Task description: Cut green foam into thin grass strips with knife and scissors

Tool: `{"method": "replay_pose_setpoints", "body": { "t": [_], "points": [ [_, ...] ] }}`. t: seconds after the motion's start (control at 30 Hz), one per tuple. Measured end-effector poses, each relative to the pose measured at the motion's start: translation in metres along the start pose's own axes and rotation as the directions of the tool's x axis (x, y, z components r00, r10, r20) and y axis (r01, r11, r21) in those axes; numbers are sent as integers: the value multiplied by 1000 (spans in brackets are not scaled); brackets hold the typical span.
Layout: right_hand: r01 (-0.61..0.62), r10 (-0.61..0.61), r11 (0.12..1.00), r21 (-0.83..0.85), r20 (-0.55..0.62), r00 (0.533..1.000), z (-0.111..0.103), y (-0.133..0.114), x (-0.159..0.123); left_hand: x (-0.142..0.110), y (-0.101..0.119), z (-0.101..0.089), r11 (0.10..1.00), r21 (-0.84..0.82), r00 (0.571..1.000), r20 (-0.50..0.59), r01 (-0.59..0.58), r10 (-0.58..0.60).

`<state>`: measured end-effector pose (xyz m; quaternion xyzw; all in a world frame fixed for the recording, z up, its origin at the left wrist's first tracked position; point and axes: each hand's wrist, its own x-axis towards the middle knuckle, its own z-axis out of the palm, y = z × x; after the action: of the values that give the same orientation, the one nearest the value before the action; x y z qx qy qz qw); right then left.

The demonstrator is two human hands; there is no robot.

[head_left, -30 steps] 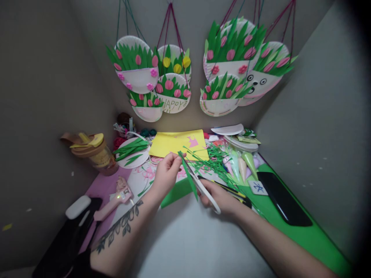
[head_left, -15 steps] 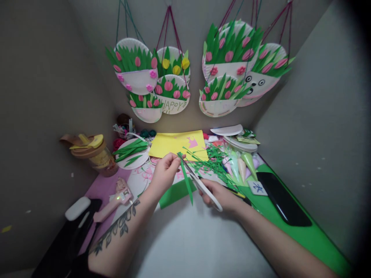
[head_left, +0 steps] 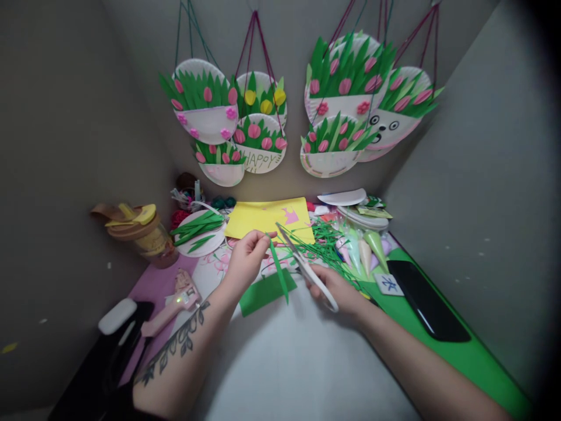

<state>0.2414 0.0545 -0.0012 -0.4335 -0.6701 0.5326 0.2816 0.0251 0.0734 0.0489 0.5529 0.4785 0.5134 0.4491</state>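
Between the thumb and fingers of my left hand (head_left: 249,255) is one end of a narrow green paper strip (head_left: 279,270), which hangs down with a pointed tip. My right hand (head_left: 332,286) grips white-handled scissors (head_left: 307,269), their blades pointing up and left, just right of the strip and apart from it. Below the strip, a green paper rectangle (head_left: 265,294) lies on the white work surface (head_left: 302,362). Thin green paper scraps (head_left: 326,240) are heaped beyond the scissors.
Cut green leaves rest on a paper plate (head_left: 199,248) at left, near a pink glue gun (head_left: 175,304) and a lidded cup (head_left: 149,237). Yellow paper (head_left: 249,213) lies at the back. Right are piping bags (head_left: 366,257) and a black tray-like object (head_left: 425,301). Decorated plates (head_left: 210,126) hang above.
The scissors have moved slightly right, away from the strip, which they overlapped before. My left hand has shifted a little left, and more of the green rectangle shows.
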Motion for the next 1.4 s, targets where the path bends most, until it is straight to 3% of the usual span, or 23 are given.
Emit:
{"method": "replay_pose_setpoints", "body": {
  "t": [0.1,0.17,0.33,0.4,0.47,0.57,0.63,0.7,0.77,0.87,0.97,1.13,1.4],
  "points": [
    [-98,41,965,-243,-229,973,-20,-10,-2,3,-1,-3,999,-37,999,-37,5,-6],
    [-195,49,853,-484,-299,953,-38,-13,-4,4,-2,-3,998,-53,997,-72,16,-20],
    [-204,76,529,-824,-194,978,-73,-4,-10,6,-11,2,987,-138,986,-135,77,-96],
    [-219,114,443,-869,-187,976,-78,2,-10,6,-15,5,978,-180,981,-139,110,-136],
    [-237,154,412,-880,-189,970,-80,5,-10,5,-17,8,968,-208,976,-132,141,-170],
    [-260,127,478,-839,-227,966,-74,-3,-11,1,-19,14,961,-223,976,-108,162,-189],
    [-216,31,621,-753,-253,967,-63,-12,-12,-3,-19,20,958,-237,981,-68,163,-184],
    [-63,-59,842,-535,-208,976,-44,-22,-13,-9,-17,27,952,-262,986,-8,161,-169],
    [8,-25,983,-184,-90,996,-23,-28,-13,-14,-15,33,947,-285,989,50,151,-142],
    [-18,15,994,112,28,1000,2,-31,-13,-19,-15,38,950,-285,989,103,129,-103],
    [-59,51,980,192,45,998,10,-31,-14,-21,-15,40,959,-262,991,108,110,-84],
    [-63,65,981,186,-7,998,9,-31,-13,-24,-14,42,973,-200,991,99,114,-95],
    [55,-65,997,-59,-180,981,8,-23,-9,-29,-17,47,973,-134,942,304,186,-138]
  ]
}}
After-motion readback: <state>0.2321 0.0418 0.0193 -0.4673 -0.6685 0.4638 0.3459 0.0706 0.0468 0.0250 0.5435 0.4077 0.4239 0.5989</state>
